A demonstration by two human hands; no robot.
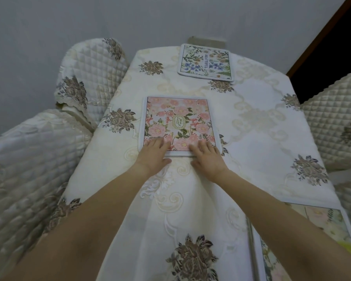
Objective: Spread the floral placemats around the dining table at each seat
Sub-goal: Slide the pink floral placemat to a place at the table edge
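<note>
Done: blue-flower placemat [205, 62] at table's [272, 138] far edge | Now: pink "GARDEN" placemat [179, 124] mid-table toward left edge; left hand [154, 152], right hand [206, 156] flat, fingers spread on its near edge, gripping nothing | Left: placemat stack [328, 226] at near right corner, seats unserved.

Near-right placemat [320, 226] partly under forearm

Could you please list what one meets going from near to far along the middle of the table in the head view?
Embroidered flower → left hand and right hand, side by side → pink placemat → blue placemat → wall.
</note>
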